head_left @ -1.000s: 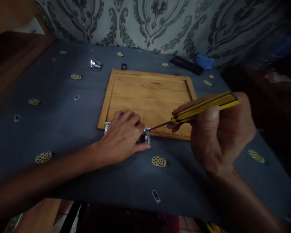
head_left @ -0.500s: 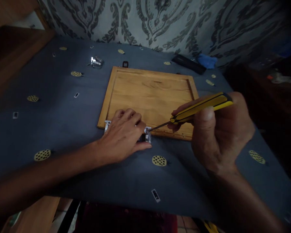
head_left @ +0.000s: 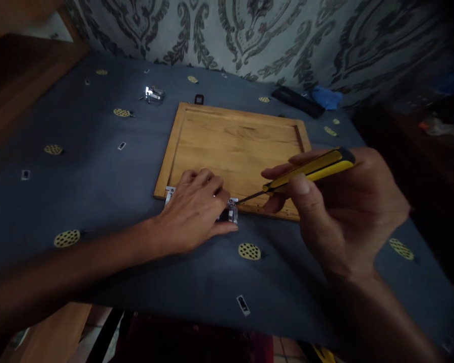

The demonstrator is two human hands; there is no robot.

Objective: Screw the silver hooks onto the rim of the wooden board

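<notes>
A framed wooden panel (head_left: 227,151) lies flat on the table. My left hand (head_left: 196,212) rests on its near edge, fingers curled and thumb below, closed around a shiny metal fitting (head_left: 233,216). Much of that fitting is hidden under the hand. Another bit of shiny metal (head_left: 169,194) shows left of the fingers; I cannot tell if it is the same piece. My right hand (head_left: 344,217) grips a yellow and black screwdriver (head_left: 310,169), tilted down to the left. Its tip touches the fitting at the panel's edge.
A blue patterned cloth (head_left: 98,191) covers the table. Behind the panel lie a loose metal fitting (head_left: 154,95) and a small dark square piece (head_left: 199,99). A black case (head_left: 298,102) and a blue cloth (head_left: 327,97) are at the back right. A patterned wall (head_left: 242,35) stands behind.
My right hand's grip on the screwdriver has shifted, with the handle now slightly lower and turned, fingers more spread along it. My left hand stays on the fitting. The view has shifted slightly.
</notes>
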